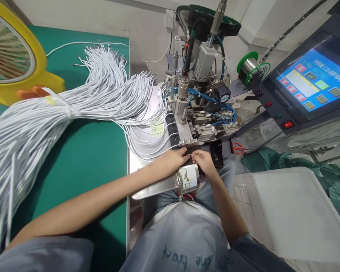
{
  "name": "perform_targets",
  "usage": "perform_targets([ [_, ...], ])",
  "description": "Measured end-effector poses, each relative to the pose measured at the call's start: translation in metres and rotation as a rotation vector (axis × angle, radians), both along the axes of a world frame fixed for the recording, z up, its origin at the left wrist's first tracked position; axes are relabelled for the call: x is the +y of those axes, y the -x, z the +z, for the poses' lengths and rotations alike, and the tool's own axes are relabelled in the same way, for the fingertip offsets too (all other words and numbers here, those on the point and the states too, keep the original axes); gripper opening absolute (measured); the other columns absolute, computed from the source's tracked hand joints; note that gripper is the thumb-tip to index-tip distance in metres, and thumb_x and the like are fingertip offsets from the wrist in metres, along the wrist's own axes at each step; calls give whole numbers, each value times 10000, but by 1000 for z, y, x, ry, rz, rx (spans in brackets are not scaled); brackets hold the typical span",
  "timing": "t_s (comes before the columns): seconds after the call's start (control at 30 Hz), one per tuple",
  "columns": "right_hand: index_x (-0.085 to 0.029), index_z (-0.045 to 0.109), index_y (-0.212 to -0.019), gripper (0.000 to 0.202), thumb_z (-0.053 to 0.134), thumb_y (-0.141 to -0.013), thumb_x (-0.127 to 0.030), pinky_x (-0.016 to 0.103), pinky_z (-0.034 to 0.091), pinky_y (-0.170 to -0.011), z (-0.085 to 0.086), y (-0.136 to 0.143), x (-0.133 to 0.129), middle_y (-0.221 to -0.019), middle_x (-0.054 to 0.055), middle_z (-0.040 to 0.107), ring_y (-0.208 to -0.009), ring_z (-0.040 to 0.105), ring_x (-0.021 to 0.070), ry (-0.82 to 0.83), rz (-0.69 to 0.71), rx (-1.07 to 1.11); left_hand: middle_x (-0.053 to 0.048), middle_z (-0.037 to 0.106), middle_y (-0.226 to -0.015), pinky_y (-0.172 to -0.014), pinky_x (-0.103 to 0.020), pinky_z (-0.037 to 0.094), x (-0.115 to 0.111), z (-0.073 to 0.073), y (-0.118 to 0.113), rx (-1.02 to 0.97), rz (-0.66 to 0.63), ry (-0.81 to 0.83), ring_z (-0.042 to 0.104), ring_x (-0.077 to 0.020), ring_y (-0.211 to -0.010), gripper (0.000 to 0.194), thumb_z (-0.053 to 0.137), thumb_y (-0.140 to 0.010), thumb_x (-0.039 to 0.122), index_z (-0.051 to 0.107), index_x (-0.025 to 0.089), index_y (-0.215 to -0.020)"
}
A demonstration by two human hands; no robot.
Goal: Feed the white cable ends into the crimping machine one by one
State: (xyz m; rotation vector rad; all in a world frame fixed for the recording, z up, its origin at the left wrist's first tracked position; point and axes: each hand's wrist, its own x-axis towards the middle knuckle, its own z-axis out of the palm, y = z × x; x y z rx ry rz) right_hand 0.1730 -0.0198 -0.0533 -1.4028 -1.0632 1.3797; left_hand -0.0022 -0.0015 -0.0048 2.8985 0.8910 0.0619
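Observation:
My left hand (pixel 171 163) lies at the front edge of the machine (pixel 185 130), its fingers closed and partly hidden. Close beside it, my right hand (pixel 203 160) pinches with thumb and fingertips. A tiny tip shows between the two hands, too small to name. White cables (pixel 147 140) curve from the left into the black side block (pixel 172 130) of the machine, just above my left hand. Under my wrists is a metal plate with a rounded end, which bears a white label (pixel 188 176).
A large tied bundle of white cables (pixel 93 100) lies across the green table (pixel 85 158). At the left stands a yellow-framed fan (pixel 42 56). The lit touchscreen (pixel 311 81), a wire spool (pixel 249 67), red-handled scissors (pixel 238 148) and a white bin (pixel 297 211) are at the right.

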Motion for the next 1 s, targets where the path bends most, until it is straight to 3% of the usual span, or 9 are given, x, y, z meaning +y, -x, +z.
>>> perform_targets([
  [0.37,-160,558,-685,222,598,-650,-376,208,361,-454,-7,4,-2,-579,-21,522,-492,476,90,-14,-45,13,-82,522,-940,-650,-277,479,2,-3,2,-44,-38,0,587,-158,-740,333,412,-853,74,554,145,-1147],
  [0.63,-180,467,-602,259,553,-695,-405,204,286,-419,-10,4,3,-493,-52,424,-433,374,78,-38,79,-27,-111,540,-972,-615,-301,469,-2,2,-2,4,4,-13,598,-197,-770,351,400,-860,72,528,126,-1183],
  [0.7,-190,419,-579,293,512,-731,-423,208,260,-422,-11,5,2,-477,-65,360,-425,320,73,-61,107,-37,-116,566,-931,-603,-304,460,-4,9,-2,52,19,-16,601,-202,-745,313,424,-838,54,575,108,-1107],
  [0.83,-195,407,-576,281,498,-740,-405,218,237,-443,-15,5,2,-493,-65,323,-452,289,80,-120,113,-83,-114,597,-750,-594,-328,440,-8,24,-2,164,86,-30,598,-235,-722,171,476,-777,22,627,92,-735],
  [1.0,-190,413,-581,225,478,-756,-316,221,234,-471,-16,-2,0,-529,-51,348,-497,307,89,-172,25,-163,-113,611,-722,-560,-310,418,-13,28,-1,200,120,-55,604,-225,-700,167,492,-754,10,619,99,-693],
])
